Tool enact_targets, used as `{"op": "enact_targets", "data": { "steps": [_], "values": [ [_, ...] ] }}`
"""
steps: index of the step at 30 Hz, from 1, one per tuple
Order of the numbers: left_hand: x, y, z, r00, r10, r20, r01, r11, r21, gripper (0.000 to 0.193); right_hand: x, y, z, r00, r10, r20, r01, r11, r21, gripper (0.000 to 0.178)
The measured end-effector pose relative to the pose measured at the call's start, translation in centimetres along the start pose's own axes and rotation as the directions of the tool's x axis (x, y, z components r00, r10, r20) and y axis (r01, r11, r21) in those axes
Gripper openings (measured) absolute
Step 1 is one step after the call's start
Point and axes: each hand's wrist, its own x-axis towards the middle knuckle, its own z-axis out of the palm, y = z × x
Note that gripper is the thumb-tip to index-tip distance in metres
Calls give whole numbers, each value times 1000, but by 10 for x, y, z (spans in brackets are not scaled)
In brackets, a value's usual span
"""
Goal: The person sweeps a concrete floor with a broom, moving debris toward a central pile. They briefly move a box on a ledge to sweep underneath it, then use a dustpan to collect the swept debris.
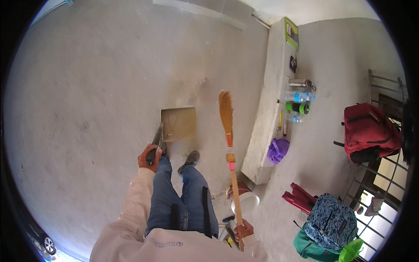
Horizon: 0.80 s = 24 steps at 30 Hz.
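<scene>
My left hand (147, 158) is closed around the dark grip of a long-handled dustpan (179, 125), whose square pan rests flat on the concrete floor ahead of my feet. Scratches and a dusty film show on the pan's yellowish inside. At the lower right, my right hand (244, 230) wraps round the wooden handle of a broom (226, 113). Its brown bristles point away from me, to the right of the pan and apart from it. Whether they touch the floor I cannot tell.
A concrete ledge (257, 126) to the right carries bottles (297, 96), a purple cloth bag (278, 150) and small tools. A white bucket (248, 203) stands near my right leg. Backpacks (330, 222) hang by the barred window. My shoe (190, 160) is close behind the pan.
</scene>
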Motion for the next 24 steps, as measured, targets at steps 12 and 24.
{"op": "enact_targets", "data": {
  "steps": [12,24],
  "values": [
    [-48,10,-16,939,-203,-277,201,979,-37,22,89,-81,-45,950,-296,-102,275,945,-180,39],
    [-56,-14,56,713,-518,-472,389,853,-348,18,232,-280,-145,899,-431,74,431,844,-318,52]
  ]
}}
